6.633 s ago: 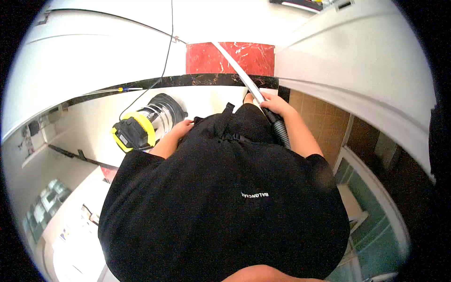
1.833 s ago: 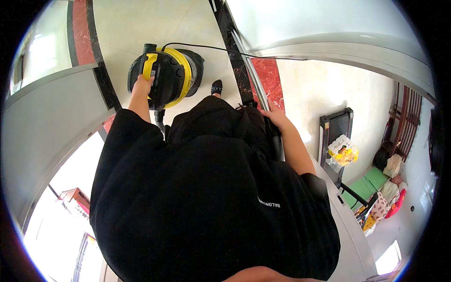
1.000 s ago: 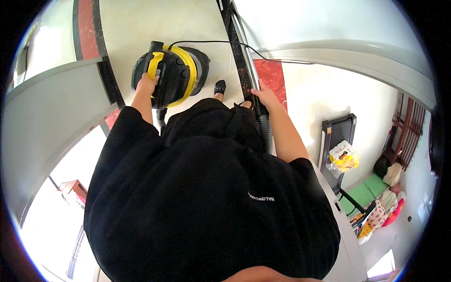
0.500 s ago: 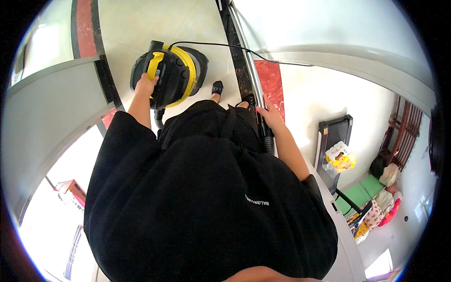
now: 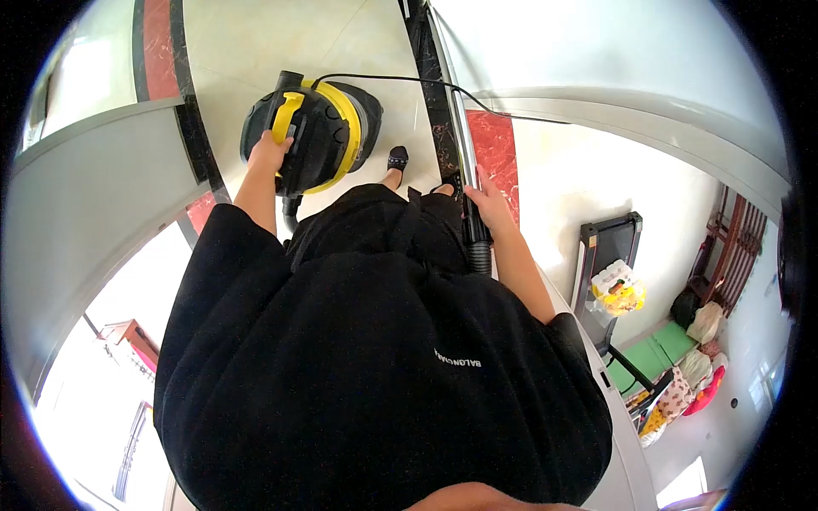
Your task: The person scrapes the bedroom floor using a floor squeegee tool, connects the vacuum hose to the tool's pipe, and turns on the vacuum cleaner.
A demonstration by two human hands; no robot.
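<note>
My left hand [image 5: 269, 155] grips the yellow handle [image 5: 290, 104] of the vacuum cleaner [image 5: 320, 132]; my right hand [image 5: 491, 207] holds the metal tube [image 5: 463, 140], a black cord [image 5: 385, 77] crossing it beyond that hand.

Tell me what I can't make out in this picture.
In the head view:
Yellow handle: gripped part hidden by left hand.
Hose: remaining run hidden by black clothing.
Pale patch on vacuum: any lettering too small to read.
Tube: partly hidden by right hand.
</note>
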